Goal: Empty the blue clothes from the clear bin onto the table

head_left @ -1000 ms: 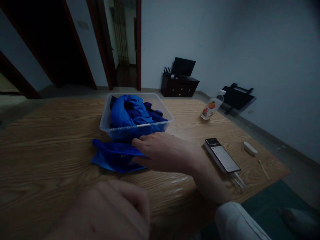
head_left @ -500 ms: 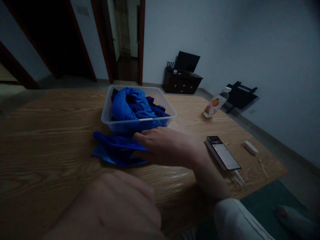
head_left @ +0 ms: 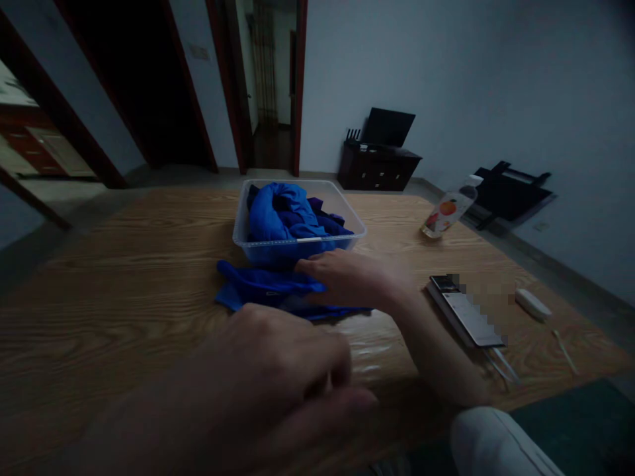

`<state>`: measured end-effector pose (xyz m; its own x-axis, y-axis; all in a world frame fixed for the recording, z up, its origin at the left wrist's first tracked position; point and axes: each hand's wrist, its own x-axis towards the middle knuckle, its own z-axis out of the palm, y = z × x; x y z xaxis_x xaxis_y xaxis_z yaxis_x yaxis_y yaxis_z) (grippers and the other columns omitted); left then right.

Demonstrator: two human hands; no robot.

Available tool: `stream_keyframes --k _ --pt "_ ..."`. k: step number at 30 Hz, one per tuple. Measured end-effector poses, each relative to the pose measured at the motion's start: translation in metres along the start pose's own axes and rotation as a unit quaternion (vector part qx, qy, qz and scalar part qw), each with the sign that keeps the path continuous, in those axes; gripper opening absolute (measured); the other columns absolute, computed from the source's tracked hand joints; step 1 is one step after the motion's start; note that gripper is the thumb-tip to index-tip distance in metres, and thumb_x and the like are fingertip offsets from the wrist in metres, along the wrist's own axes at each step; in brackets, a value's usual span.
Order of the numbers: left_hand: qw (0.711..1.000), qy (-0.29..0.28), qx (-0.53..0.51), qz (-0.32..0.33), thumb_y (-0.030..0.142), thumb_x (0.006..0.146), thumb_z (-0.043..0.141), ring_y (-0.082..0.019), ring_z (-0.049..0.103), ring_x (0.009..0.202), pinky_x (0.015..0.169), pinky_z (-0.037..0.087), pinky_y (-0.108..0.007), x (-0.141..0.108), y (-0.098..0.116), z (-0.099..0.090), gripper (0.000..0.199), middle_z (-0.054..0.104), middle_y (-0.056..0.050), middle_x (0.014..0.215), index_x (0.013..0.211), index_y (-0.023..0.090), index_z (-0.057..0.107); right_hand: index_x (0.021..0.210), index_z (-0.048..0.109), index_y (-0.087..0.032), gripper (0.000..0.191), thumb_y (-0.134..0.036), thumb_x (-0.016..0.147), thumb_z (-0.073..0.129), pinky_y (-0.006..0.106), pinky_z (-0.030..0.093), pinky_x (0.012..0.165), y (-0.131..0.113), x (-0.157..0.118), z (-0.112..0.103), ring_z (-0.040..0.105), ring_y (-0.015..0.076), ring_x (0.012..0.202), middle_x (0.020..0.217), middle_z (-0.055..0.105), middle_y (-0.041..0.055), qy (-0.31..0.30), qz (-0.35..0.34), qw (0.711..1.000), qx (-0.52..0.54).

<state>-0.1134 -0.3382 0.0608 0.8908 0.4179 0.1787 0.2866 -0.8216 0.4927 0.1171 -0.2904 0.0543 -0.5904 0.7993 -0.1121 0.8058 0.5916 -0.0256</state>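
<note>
A bottle (head_left: 449,211) lies at the table's (head_left: 124,264) far right, a phone (head_left: 466,314) nearer.

Two hands are in view — the right hand (head_left: 354,281) and the left hand (head_left: 262,390), both nearer the camera than the clear plastic bin (head_left: 299,246). One bin only. Blue cloths: one folded cloth (head_left: 262,291) just in front of the bin, plus a heap inside it — number unclear. Right of the bin: one bottle (head_left: 449,208), one phone (head_left: 469,317), one small white case (head_left: 532,304).

Crumpled blue cloth (head_left: 262,291) on table, touching bin
</note>
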Motion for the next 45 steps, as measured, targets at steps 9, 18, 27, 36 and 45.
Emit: stream_keyframes --k 9,18,27,36,45 --pt "0.984 0.049 0.149 -0.088 0.04 0.1 0.059 -0.028 0.055 0.131 0.112 0.043 -0.044 -0.029 -0.15 0.043 0.04 0.06 -0.008 0.142 0.138 0.028 0.06 0.13 0.064 -0.01 0.051 -0.031 0.086 0.08 0.038 0.052 0.093 0.031 -0.051 0.083 0.066 0.033 0.116 0.13 0.065 0.0211 -0.066 0.058 0.996 -0.033" --pt "0.97 0.155 0.078 -0.172 0.038 0.104 0.048 -0.026 0.067 0.104 0.099 0.049 -0.044 -0.029 -0.16 0.037 0.025 0.073 -0.006 0.111 0.112 0.023 0.066 0.102 0.063 -0.016 0.02 -0.017 0.104 0.043 0.031 0.046 0.078 0.05 -0.069 0.11 0.063 0.0199 0.084 0.097 0.067 0.0091 0.106 0.065 0.989 0.083" --pt "0.931 0.271 -0.029 -0.243 0.054 0.103 0.048 -0.023 0.069 0.096 0.089 0.054 -0.035 -0.032 -0.097 -0.005 0.036 0.074 -0.002 0.104 0.111 0.025 0.068 0.104 0.068 -0.02 0.03 -0.044 0.105 0.051 0.029 0.051 0.077 0.032 -0.104 0.051 0.065 0.0193 0.085 0.094 0.071 0.0047 0.224 0.077 0.903 0.358" --pt "0.948 0.196 0.021 -0.25 0.064 0.096 0.052 -0.028 0.071 0.1 0.094 0.053 -0.039 -0.037 -0.158 0.013 0.045 0.077 -0.004 0.105 0.104 0.026 0.075 0.107 0.071 -0.019 0.027 -0.037 0.104 0.051 0.03 0.051 0.077 0.079 -0.087 0.08 0.068 0.0211 0.087 0.097 0.074 0.0071 0.192 0.123 0.944 0.237" --pt "0.936 0.205 0.034 -0.285 0.065 0.097 0.053 -0.03 0.069 0.105 0.097 0.052 -0.044 -0.056 -0.194 0.05 0.049 0.075 -0.01 0.114 0.112 0.022 0.072 0.12 0.065 -0.016 0.03 -0.036 0.104 0.049 0.037 0.053 0.083 0.084 -0.079 0.113 0.068 0.0242 0.094 0.112 0.07 0.0148 0.231 0.133 0.957 0.118"
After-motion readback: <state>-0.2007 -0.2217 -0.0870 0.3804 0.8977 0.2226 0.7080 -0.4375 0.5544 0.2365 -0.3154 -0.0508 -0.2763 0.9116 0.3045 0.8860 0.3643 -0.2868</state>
